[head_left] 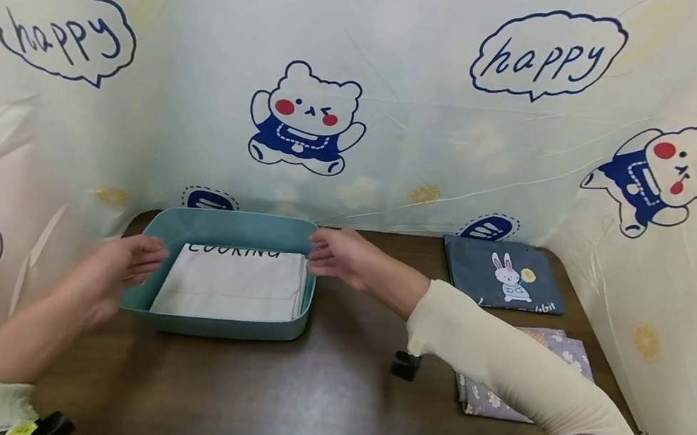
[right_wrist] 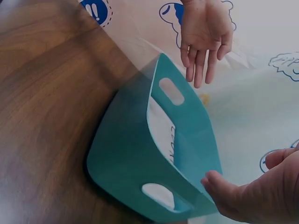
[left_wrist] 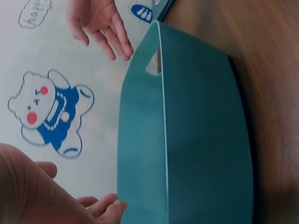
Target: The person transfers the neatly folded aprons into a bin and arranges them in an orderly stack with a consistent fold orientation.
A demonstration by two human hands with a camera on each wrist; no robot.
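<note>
A teal plastic basket with cut-out handles stands at the back left of the table. A folded white cloth printed "COOKING" lies inside it. My left hand is over the basket's left end, palm turned inward, fingers loosely extended and holding nothing. At the right end, my right hand has its fingertips close to the rim, the fingers slightly bent around no object. In the right wrist view the right thumb overlaps the basket rim, and the left hand faces it beyond the far end.
A folded dark blue-grey cloth with a rabbit print lies at the back right of the brown wooden table. In front of it sits a folded lilac flowered cloth, partly covered by my right sleeve. Printed curtains hang around the table.
</note>
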